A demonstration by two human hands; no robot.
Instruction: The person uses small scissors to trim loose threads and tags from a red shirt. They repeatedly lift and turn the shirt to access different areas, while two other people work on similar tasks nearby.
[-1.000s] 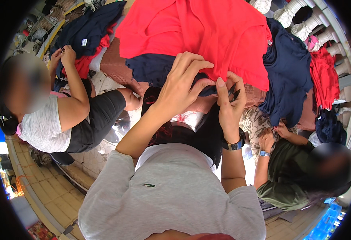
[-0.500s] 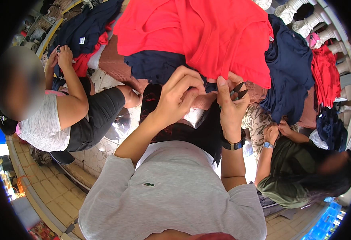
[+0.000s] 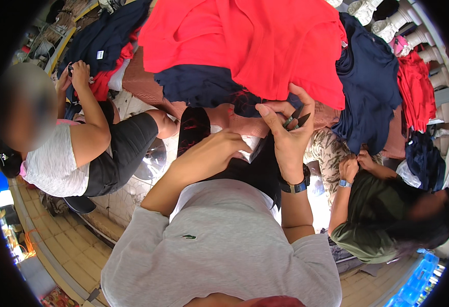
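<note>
A red garment is spread in front of me over a navy garment. My right hand is at the red cloth's near edge. Small thread snips with dark blades are tucked in its palm, held by bent fingers, while the index finger reaches up over the red fabric. Lower and to the left, my left hand hovers above my lap, apart from the cloth. Its fingers are loosely bent and partly apart, with nothing visible in them. Red thread bits lie on the navy cloth's edge and on my dark trousers.
A brown covered table bears the garments. On the right lie a navy garment pile and a red pile. Co-workers sit close at my left and right, hands at cloth. White balusters line the far right.
My left hand has left the cloth edge and dropped toward my lap. The right hand has let the hem out of its pinch, its index finger now raised, snips still held.
</note>
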